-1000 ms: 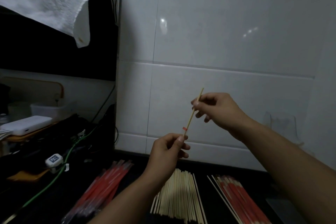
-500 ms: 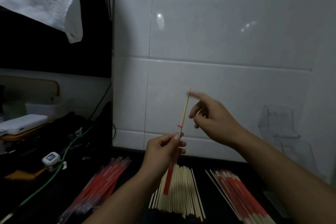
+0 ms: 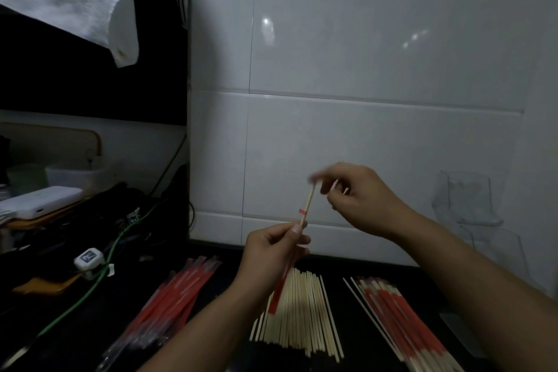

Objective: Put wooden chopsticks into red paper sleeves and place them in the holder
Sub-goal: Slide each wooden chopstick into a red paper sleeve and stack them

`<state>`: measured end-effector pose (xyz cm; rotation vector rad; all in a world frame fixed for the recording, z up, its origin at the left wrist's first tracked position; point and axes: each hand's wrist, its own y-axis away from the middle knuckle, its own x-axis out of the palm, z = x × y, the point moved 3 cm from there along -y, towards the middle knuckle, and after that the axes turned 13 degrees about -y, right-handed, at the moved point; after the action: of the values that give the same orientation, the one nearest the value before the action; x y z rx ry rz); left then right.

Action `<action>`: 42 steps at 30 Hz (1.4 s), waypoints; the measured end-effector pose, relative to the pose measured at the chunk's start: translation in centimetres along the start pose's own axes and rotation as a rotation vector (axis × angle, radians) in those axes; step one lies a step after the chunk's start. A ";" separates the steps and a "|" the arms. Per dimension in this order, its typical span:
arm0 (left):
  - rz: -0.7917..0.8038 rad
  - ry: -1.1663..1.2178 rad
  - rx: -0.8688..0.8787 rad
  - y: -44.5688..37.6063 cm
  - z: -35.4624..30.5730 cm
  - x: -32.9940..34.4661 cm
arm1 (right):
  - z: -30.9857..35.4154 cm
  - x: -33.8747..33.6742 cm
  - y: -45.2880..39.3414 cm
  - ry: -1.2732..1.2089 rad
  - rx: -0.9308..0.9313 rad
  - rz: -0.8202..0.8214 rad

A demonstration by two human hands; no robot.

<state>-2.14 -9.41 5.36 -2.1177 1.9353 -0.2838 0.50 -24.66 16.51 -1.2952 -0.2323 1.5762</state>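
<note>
1. The left hand point(image 3: 273, 254) pinches a red paper sleeve point(image 3: 280, 290) with a wooden chopstick point(image 3: 308, 205) standing in it. The long axis runs near upright, top leaning slightly right, the sleeve's lower end hanging over the loose chopstick pile point(image 3: 299, 314).
2. The right hand point(image 3: 362, 199) has curled fingers; its index fingertip is blurred at the chopstick's top. A second stick appears to be in its fingers.
3. Since the earlier frame, less bare wood shows above the left thumb.
4. No legible writing; a small red mark on the stick is unreadable.
5. Packed sleeves point(image 3: 178, 296) lie left, sleeved chopsticks point(image 3: 401, 317) right.
6. The clear wall holder point(image 3: 465, 199) stands well apart to the right.
</note>
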 end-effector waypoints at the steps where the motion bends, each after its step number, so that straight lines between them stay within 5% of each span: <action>1: -0.003 0.009 0.002 0.0 0.0 0.0 | 0.1 0.1 0.0 0.023 -0.027 0.003; 8: -0.025 0.054 -0.007 0.1 0.0 -0.4 | -1.2 -0.3 1.4 -0.056 0.127 -0.208; 15: -0.105 0.122 -0.045 0.4 0.6 -0.5 | -6.8 6.8 10.9 0.451 0.717 0.615; 26: -0.110 0.166 -0.094 0.1 1.4 -0.7 | -8.4 9.9 13.7 0.422 0.809 0.643; 32: -0.085 0.133 -0.091 0.4 1.6 -1.0 | -8.2 8.7 13.2 0.490 0.830 0.433; 36: -0.088 0.122 -0.096 0.4 1.7 -1.3 | -7.9 5.2 10.1 0.456 0.724 0.139; 39: -0.089 0.127 -0.092 0.4 1.7 -1.2 | -6.8 1.6 6.8 0.122 0.537 -0.234; 42: -0.077 0.101 -0.079 0.5 1.6 -0.9 | -3.6 -1.4 4.2 -0.624 0.491 -0.477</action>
<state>-2.17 -8.41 3.70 -2.2738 1.9528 -0.3410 0.78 -29.16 13.04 -0.3107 -0.4676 1.4494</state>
